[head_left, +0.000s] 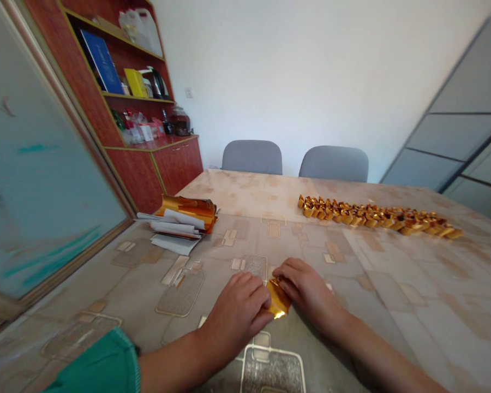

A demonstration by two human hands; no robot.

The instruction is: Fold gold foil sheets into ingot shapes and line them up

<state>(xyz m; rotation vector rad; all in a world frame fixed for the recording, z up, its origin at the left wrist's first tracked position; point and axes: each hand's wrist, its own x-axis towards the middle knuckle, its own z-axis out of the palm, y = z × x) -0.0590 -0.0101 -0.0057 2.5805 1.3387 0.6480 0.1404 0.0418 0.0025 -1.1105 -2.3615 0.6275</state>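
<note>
Between my two hands, just above the near part of the table, is a small piece of shiny gold foil paper (279, 299), partly folded. My left hand (239, 305) pinches its left side, thumb low and fingers curled. On the right and upper edge, my right hand (300, 281) grips it with bent fingers. My fingers hide part of the foil's edges. Farther off to the right lie long rows of folded gold foil pieces (372, 214). At the left sits a stack of gold foil sheets (188, 207) beside white paper sheets (178, 232).
A patterned cloth covers the table (229, 188). Two grey chairs (252, 155) stand at its far side. A red-brown cabinet (175, 161) with shelves of household things is at the back left, beside a framed glass panel (45, 164).
</note>
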